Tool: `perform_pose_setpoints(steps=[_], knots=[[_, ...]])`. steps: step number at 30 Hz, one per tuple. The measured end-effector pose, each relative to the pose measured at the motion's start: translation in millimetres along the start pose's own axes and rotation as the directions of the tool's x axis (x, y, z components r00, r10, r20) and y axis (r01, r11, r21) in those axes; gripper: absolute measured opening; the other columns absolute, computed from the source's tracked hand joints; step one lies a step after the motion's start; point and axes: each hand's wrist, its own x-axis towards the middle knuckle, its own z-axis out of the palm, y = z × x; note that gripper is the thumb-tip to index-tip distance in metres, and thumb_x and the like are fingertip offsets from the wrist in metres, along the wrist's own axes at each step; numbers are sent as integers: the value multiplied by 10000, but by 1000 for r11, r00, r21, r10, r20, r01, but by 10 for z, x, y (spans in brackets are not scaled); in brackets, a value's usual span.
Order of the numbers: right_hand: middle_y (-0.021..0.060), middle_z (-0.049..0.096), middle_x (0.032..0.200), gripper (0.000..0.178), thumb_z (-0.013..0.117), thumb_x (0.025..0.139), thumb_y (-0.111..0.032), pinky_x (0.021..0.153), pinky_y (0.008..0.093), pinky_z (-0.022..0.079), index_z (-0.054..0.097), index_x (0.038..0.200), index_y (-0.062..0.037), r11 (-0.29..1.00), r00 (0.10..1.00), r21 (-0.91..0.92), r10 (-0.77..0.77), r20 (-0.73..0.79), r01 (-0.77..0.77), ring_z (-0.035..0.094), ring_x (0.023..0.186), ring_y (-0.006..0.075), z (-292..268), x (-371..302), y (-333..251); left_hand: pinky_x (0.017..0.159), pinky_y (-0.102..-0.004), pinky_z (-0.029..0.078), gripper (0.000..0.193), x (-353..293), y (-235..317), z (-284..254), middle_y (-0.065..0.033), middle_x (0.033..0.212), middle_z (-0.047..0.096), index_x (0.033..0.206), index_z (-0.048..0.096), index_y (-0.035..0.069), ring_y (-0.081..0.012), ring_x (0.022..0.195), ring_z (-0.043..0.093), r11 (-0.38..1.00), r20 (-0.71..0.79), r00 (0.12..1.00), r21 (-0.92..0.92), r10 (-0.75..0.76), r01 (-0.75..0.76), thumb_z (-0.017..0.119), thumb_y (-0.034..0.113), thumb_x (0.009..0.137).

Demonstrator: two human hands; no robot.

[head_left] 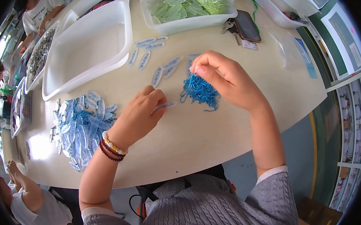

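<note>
My left hand (140, 114), with beaded bracelets on its wrist, is closed on a transparent oval tag (167, 105) whose end sticks out past the fingers. To its right, my right hand (233, 80) pinches a short strand of blue ball chain (192, 77) between thumb and fingertips. Just below those fingertips lies a heap of blue chains (202, 93). Several loose oval tags (157, 76) rest on the table beyond my left hand, and part of one is hidden behind the right hand. Left of my left forearm is a big pile of tags with blue chains (83, 124).
A white tray (124, 52) stands at the left, beside a bin of metal rings (41, 54). Farther back, a white bin (169, 29) holds green pieces. A dark phone or wallet (248, 26) with keys lies beside it. Other people (43, 9) sit along the left.
</note>
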Motion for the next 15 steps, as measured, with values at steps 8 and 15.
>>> perform_pose_setpoints(steps=[8,15], knots=[[98,610,911,280,382,958,-284,888,356,437,535,854,-74,296,983,938,91,161,-181,605,856,245,335,17,14,638,-249,458,257,-245,93,154,-68,894,556,1114,438,10,-114,744,537,644,122,985,-745,-123,173,514,28,869],[88,593,913,263,390,947,-291,870,391,448,536,854,-92,-100,928,932,102,357,-348,606,891,270,576,-52,57,567,-229,470,277,-298,181,266,-54,874,528,1193,366,3,-101,699,537,283,297,951,-908,-80,308,398,21,919]])
